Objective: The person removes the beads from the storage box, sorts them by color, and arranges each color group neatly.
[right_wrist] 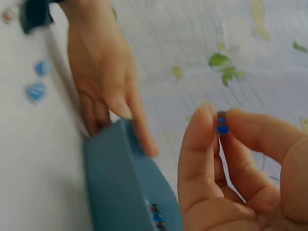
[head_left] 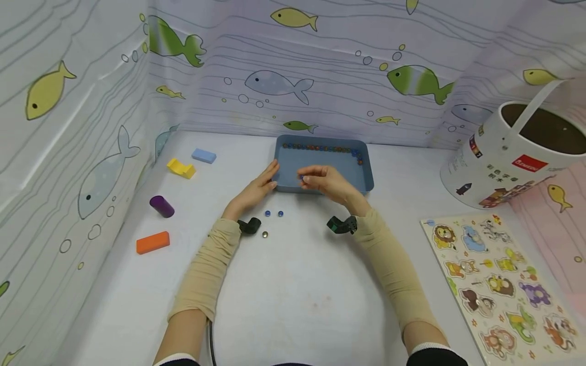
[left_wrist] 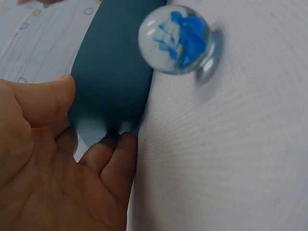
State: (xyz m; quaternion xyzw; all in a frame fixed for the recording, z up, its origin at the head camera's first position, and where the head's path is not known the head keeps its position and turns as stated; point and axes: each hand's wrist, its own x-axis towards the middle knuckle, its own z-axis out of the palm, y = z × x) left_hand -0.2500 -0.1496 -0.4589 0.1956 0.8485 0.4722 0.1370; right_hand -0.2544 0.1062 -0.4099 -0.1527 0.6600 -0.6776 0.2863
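Observation:
My right hand (head_left: 327, 183) pinches a blue marble (right_wrist: 222, 123) between thumb and fingertip, above the blue-grey tray (head_left: 320, 190). Along the tray's far side runs a row of several small marbles (head_left: 316, 148), turning down at the right end. With fairly straight fingers, my left hand (head_left: 254, 193) touches the tray's left front corner; in the left wrist view its fingertips meet the tray's outer wall. Two blue marbles (head_left: 274, 213) lie on the table in front of the tray. A yellowish-brown marble (head_left: 265, 234) sits nearer me.
At left lie a blue block (head_left: 204, 155), a yellow curved block (head_left: 181, 168), a purple cylinder (head_left: 162, 206) and an orange block (head_left: 153, 242). A white bucket (head_left: 499, 162) stands at right, behind an animal puzzle board (head_left: 499, 290). A fish-patterned curtain (head_left: 339, 66) closes the back.

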